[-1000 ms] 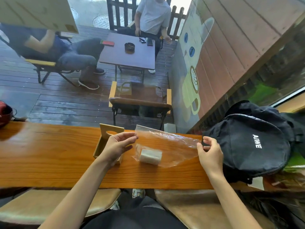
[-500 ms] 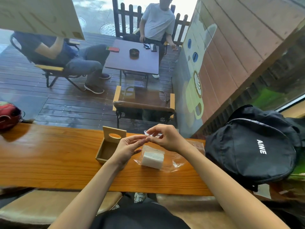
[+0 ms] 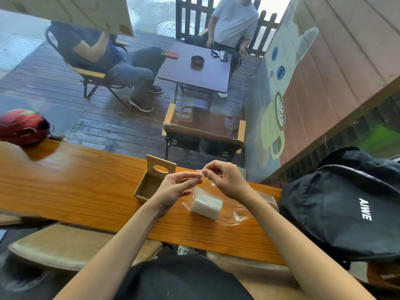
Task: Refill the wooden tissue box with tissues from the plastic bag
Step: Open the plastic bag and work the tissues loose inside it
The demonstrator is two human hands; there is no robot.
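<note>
From the head camera we see our left hand (image 3: 176,187) and right hand (image 3: 225,180) meeting above the stack of tissues (image 3: 206,205), fingertips pinching the mouth of the clear plastic bag (image 3: 236,215), probably to part it. The open wooden tissue box (image 3: 151,185) waits just left on the wooden counter (image 3: 75,187), lid (image 3: 161,168) upright, ready for loading. Compared with half a second ago, little differs: both hands keep the same pinch.

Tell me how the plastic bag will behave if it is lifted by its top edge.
The plastic bag looks thin and crinkled, so it would probably hang floppy. The tissue block inside would likely slide toward its lowest end.
</note>
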